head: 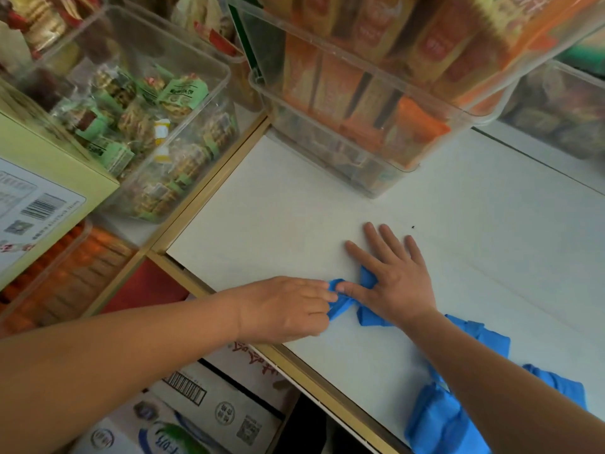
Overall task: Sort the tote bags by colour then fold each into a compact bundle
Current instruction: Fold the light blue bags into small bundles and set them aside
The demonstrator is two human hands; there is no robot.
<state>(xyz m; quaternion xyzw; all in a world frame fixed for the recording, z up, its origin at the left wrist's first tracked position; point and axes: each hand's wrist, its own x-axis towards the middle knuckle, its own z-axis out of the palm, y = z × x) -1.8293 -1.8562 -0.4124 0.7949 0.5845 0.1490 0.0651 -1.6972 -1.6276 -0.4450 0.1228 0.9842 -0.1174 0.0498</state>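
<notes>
A small blue tote bag bundle (366, 311) lies on the white counter (294, 224) near its front edge. My right hand (393, 276) lies flat on it with straight, spread fingers, pressing it down. My left hand (288, 309) pinches the bundle's twisted left end between its fingertips. More blue tote bag fabric (442, 417) lies crumpled at the lower right, partly hidden under my right forearm.
Stacked clear bins of orange snack packs (376, 103) stand at the back of the counter. A clear bin of green-wrapped biscuits (147, 119) and a yellow carton (42, 185) sit on the left. Cardboard boxes (203, 398) lie below the counter's edge.
</notes>
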